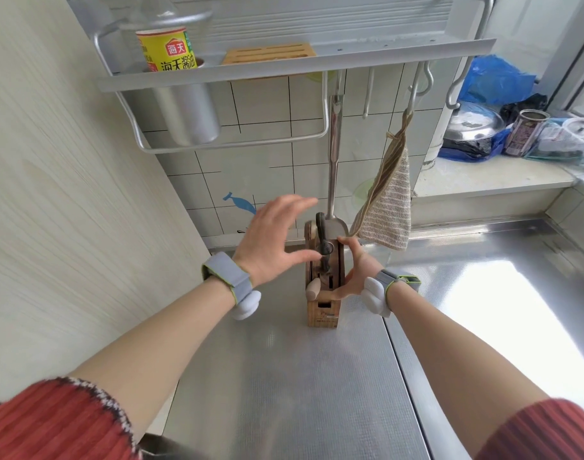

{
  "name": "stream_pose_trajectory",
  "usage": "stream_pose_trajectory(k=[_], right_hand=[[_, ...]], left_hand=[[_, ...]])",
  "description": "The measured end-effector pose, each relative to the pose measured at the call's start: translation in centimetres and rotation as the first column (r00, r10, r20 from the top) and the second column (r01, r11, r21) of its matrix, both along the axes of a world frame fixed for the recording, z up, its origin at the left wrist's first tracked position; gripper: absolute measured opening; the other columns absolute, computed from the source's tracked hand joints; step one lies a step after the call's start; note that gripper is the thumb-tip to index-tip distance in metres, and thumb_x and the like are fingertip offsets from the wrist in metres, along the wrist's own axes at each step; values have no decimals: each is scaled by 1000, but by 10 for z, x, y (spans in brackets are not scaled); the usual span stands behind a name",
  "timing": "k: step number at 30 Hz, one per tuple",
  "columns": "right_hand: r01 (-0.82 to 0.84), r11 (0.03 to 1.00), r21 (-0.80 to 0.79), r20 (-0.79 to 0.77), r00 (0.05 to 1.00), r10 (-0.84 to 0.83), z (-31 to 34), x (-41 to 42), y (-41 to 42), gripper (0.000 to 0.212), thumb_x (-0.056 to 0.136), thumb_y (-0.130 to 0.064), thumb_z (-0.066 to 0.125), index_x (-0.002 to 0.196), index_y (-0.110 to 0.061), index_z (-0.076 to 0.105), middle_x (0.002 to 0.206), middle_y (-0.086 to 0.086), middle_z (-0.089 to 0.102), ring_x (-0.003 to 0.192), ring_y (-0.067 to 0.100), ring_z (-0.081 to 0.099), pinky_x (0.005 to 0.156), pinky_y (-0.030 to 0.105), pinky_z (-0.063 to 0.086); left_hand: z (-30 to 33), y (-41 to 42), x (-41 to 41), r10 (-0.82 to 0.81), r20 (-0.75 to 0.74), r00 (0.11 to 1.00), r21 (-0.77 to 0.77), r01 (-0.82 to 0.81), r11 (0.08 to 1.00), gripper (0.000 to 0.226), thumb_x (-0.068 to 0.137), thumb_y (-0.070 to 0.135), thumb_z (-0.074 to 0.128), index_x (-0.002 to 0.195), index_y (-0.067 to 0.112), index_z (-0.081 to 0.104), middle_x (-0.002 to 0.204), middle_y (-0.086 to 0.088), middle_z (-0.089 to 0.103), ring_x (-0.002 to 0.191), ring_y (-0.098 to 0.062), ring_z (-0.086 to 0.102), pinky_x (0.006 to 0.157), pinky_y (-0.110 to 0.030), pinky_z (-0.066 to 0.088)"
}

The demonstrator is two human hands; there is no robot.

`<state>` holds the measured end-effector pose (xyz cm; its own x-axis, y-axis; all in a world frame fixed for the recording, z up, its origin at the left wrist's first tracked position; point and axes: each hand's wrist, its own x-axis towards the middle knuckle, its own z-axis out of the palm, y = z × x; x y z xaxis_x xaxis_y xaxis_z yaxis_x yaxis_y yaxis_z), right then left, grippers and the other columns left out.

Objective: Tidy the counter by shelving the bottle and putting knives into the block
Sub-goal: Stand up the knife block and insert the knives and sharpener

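A wooden knife block [323, 313] stands on the steel counter [284, 376] near the tiled back wall. Dark handles [324, 242] stick out of its top, and a pale wooden handle [312, 288] pokes out lower on its left. My left hand [270, 240] hovers just left of the block with fingers spread and holds nothing. My right hand [358, 270] clasps the block from the right, thumb at its top edge and a finger across its front. The soy sauce bottle [166, 48], with a yellow label, stands on the metal wall shelf [383, 56] at upper left.
A metal spatula [333, 154] and a striped cloth [388, 207] hang from shelf hooks right above the block. A metal cup [189, 117] hangs under the shelf, and a slotted wooden board [270, 53] lies on it. A pot lid [473, 122], a can [524, 132] and blue bags crowd the right ledge.
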<state>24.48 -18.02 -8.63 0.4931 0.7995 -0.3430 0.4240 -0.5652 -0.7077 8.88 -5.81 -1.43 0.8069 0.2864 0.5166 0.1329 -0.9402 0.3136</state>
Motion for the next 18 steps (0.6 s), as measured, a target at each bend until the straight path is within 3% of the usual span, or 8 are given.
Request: stream_pose_trajectory(k=[3, 6, 8, 10, 14, 18], right_hand=[[9, 1000, -16, -7, 1000, -9, 3, -3, -1, 122, 47, -22, 90, 139, -37, 11, 98, 12, 59, 93, 29, 61, 94, 46, 50], [19, 999, -33, -1, 1000, -19, 7, -8, -4, 132, 31, -40, 85, 140, -39, 10, 97, 9, 59, 96, 29, 62, 95, 46, 50], [32, 999, -40, 2, 999, -32, 7, -8, -4, 132, 36, -38, 86, 142, -38, 8, 97, 7, 56, 93, 25, 58, 94, 44, 50], [11, 998, -61, 5, 1000, -11, 12, -9, -5, 129, 50, -28, 88, 146, -34, 3, 102, 5, 50, 96, 24, 55, 93, 36, 48], [34, 996, -79, -18, 999, -35, 16, -14, -8, 120, 68, -17, 82, 150, -27, -5, 134, 17, 49, 126, 31, 49, 93, 29, 40], [26, 998, -53, -14, 1000, -27, 15, -18, -8, 124, 67, -22, 83, 149, -33, -10, 130, 13, 57, 113, 27, 60, 82, 27, 43]], left_hand=[[-15, 10, -14, 168, 89, 982, -238, -143, 961, 66, 76, 25, 74, 131, 9, 43, 124, -9, 54, 118, -20, 50, 105, -34, 38], [-38, 25, -18, 172, -245, 954, -277, -239, 931, 81, 73, 20, 72, 142, 11, 30, 138, -6, 44, 130, -21, 39, 109, -31, 30], [-56, 30, -14, 85, -498, 863, -224, -223, 949, 100, 71, 31, 75, 149, 14, 15, 152, -5, 28, 141, -24, 25, 115, -36, 26], [-71, 29, -8, 32, -617, 786, -227, -217, 949, 118, 65, 44, 79, 152, 18, 3, 159, -4, 15, 146, -25, 15, 117, -43, 23], [-88, 28, 18, -120, -625, 772, -380, -166, 910, 130, 52, 49, 85, 150, 23, 4, 157, -5, 17, 145, -25, 19, 115, -47, 28], [-90, 27, 35, -223, -474, 852, -524, -69, 849, 113, 50, 36, 87, 141, 27, 20, 140, -1, 40, 130, -21, 40, 106, -45, 39]])
